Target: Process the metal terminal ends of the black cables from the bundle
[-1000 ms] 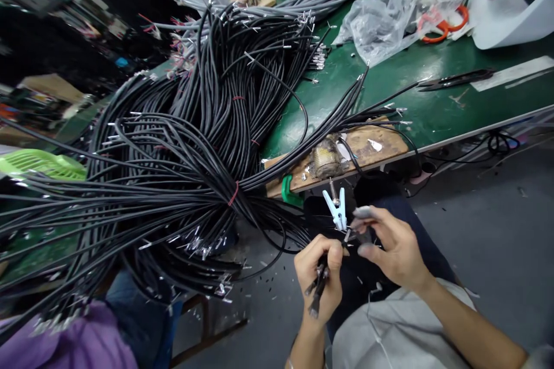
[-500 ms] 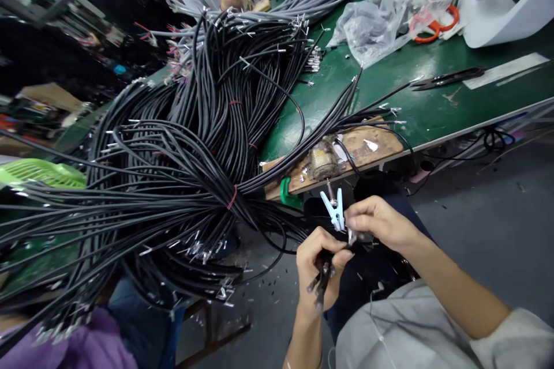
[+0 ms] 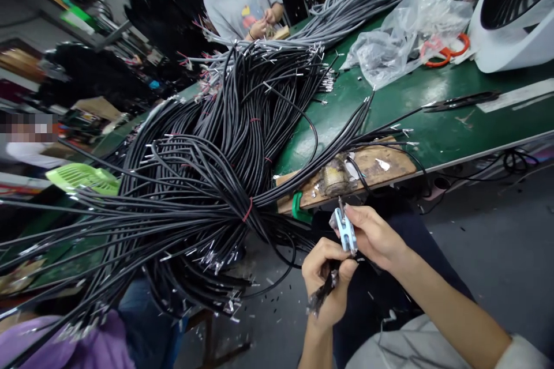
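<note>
My left hand (image 3: 324, 274) is closed around a short bunch of dark cable ends (image 3: 322, 295), their cut tips sticking out below the fist. My right hand (image 3: 377, 236) pinches a light blue clothespin (image 3: 346, 235) between thumb and fingers, its lower end just above my left thumb. Behind the clothespin, a thin metal shaft (image 3: 341, 206) points toward me from a small grimy motor (image 3: 336, 177). That motor sits on a worn wooden board (image 3: 396, 162) at the table edge. What lies between the clothespin's jaws is too small to make out.
Big bundles of black cables (image 3: 234, 184) with stripped ends cover the left. On the green table (image 3: 407, 104) lie orange-handled scissors (image 3: 445, 51), a plastic bag (image 3: 402, 34) and black snips (image 3: 463, 101). A green clamp (image 3: 298, 207) grips the edge. A co-worker (image 3: 244, 6) sits opposite.
My right hand has moved up from the cable ends onto the clothespin, whose spread handles are now pressed together. My left hand keeps its hold. The camera view has shifted.
</note>
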`<state>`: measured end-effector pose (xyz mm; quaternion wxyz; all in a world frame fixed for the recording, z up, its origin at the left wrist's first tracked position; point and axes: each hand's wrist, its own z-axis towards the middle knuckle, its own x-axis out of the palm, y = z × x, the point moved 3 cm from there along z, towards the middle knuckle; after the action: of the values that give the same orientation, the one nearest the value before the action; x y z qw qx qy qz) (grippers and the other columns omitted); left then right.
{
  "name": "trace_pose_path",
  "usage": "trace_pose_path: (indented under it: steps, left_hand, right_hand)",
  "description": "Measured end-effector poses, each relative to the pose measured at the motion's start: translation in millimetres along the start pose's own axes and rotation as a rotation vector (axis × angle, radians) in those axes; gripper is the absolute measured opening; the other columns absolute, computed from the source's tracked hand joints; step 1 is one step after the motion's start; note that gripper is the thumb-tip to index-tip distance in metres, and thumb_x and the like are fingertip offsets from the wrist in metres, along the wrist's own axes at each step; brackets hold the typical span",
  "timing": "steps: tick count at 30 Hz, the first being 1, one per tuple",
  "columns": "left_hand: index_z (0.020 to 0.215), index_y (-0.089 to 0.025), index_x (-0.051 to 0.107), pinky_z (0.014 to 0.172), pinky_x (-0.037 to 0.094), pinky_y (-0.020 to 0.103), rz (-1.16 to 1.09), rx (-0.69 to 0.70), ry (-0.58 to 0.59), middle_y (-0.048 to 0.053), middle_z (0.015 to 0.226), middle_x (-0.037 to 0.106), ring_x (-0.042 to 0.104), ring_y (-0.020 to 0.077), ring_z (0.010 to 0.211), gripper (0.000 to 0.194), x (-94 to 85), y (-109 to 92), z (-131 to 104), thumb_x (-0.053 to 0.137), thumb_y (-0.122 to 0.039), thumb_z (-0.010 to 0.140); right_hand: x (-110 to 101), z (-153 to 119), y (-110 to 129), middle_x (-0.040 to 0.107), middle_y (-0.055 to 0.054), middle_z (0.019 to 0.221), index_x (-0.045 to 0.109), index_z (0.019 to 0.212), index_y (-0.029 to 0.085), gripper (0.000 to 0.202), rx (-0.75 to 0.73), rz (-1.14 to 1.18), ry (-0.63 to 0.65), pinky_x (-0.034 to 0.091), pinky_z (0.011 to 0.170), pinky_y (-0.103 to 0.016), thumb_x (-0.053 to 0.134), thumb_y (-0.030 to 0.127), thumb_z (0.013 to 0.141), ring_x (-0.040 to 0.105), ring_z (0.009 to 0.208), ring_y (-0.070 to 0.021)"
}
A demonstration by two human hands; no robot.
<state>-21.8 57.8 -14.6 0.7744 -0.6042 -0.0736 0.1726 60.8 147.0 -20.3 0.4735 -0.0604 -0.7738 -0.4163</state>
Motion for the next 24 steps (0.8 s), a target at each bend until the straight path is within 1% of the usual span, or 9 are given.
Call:
trace_pose_path:
  steps: [4,8,11,13,15,18,20,22,24]
  left_hand:
    - [0.077,-0.018,0.064,0.054,0.039,0.022,0.013,-0.05,0.032,0.0,0.07,0.058,0.051,0.0105,0.058,0.008,-2.0,1.6,-1.1,0.067,-0.023,0.082]
    - [0.076,-0.018,0.066,0.054,0.042,0.023,0.018,-0.009,0.077,0.001,0.067,0.062,0.056,0.0121,0.058,0.011,-6.1,1.6,-3.1,0.066,-0.026,0.083]
    - [0.073,-0.017,0.068,0.056,0.045,0.024,0.018,0.019,0.145,0.002,0.062,0.065,0.06,0.0136,0.057,0.019,-7.8,0.2,-2.7,0.063,-0.031,0.086]
    - [0.072,-0.016,0.069,0.059,0.048,0.025,0.054,0.014,0.202,0.004,0.062,0.068,0.063,0.0153,0.059,0.022,-7.4,-0.8,-1.2,0.062,-0.032,0.086]
    - [0.073,-0.015,0.07,0.058,0.048,0.024,0.134,-0.014,0.243,0.006,0.066,0.07,0.064,0.0152,0.059,0.019,-6.7,-0.6,0.9,0.066,-0.03,0.083]
    - [0.072,-0.015,0.069,0.051,0.043,0.021,0.273,-0.032,0.27,0.003,0.063,0.066,0.059,0.0125,0.053,0.016,-7.1,0.4,3.5,0.074,-0.03,0.074]
    - [0.071,-0.015,0.067,0.05,0.041,0.022,0.326,-0.012,0.307,0.002,0.061,0.063,0.056,0.0129,0.053,0.02,-8.2,-0.1,4.0,0.075,-0.034,0.071]
    - [0.073,-0.016,0.067,0.053,0.043,0.024,0.326,0.008,0.341,0.003,0.064,0.064,0.057,0.0143,0.056,0.018,-10.2,-1.9,3.2,0.073,-0.032,0.073]
    - [0.078,-0.016,0.067,0.056,0.045,0.024,0.308,0.03,0.342,0.005,0.07,0.067,0.06,0.0146,0.06,0.007,-12.5,-4.5,0.6,0.069,-0.023,0.077]
  right_hand:
    - [-6.6,-2.2,-5.8,0.061,-0.004,0.064,0.07,0.072,0.012,0.044,0.028,0.035,0.017,0.04,0.056,-0.024,0.069,0.056,0.074,0.052,0.059,-0.0119]
    - [-33.5,-8.1,-11.1,0.061,-0.005,0.068,0.069,0.076,0.012,0.046,-0.017,-0.021,-0.046,0.038,0.055,-0.023,0.06,0.057,0.082,0.049,0.061,-0.0111]
    - [-54.5,-21.3,-8.7,0.058,-0.002,0.068,0.067,0.078,0.013,0.038,-0.089,-0.252,-0.116,0.038,0.058,-0.024,0.062,0.051,0.083,0.047,0.062,-0.0108]
    - [-58.8,-33.3,-3.1,0.053,0.0,0.065,0.063,0.074,0.015,0.029,-0.17,-0.46,-0.144,0.037,0.058,-0.024,0.064,0.043,0.084,0.045,0.061,-0.0106]
    - [-50.6,-45.6,3.4,0.051,0.001,0.066,0.061,0.071,0.016,0.024,-0.3,-0.663,-0.08,0.038,0.059,-0.025,0.067,0.036,0.083,0.046,0.063,-0.0117]
    - [-23.6,-61.4,7.8,0.058,-0.004,0.078,0.065,0.085,0.017,0.009,-0.541,-0.996,0.134,0.042,0.069,-0.03,0.069,0.024,0.081,0.049,0.076,-0.0166]
    - [-8.9,-67.9,6.7,0.061,-0.006,0.083,0.065,0.092,0.016,0.008,-0.683,-1.168,0.211,0.043,0.072,-0.033,0.063,0.014,0.085,0.049,0.08,-0.0181]
    - [-3.0,-70.4,5.8,0.06,-0.006,0.078,0.064,0.09,0.016,0.01,-0.797,-1.224,0.169,0.043,0.069,-0.033,0.057,0.009,0.086,0.047,0.076,-0.0178]
    - [-4.7,-69.8,5.0,0.058,-0.005,0.072,0.063,0.085,0.016,0.008,-0.844,-1.195,0.067,0.043,0.065,-0.032,0.059,0.01,0.085,0.046,0.072,-0.0175]
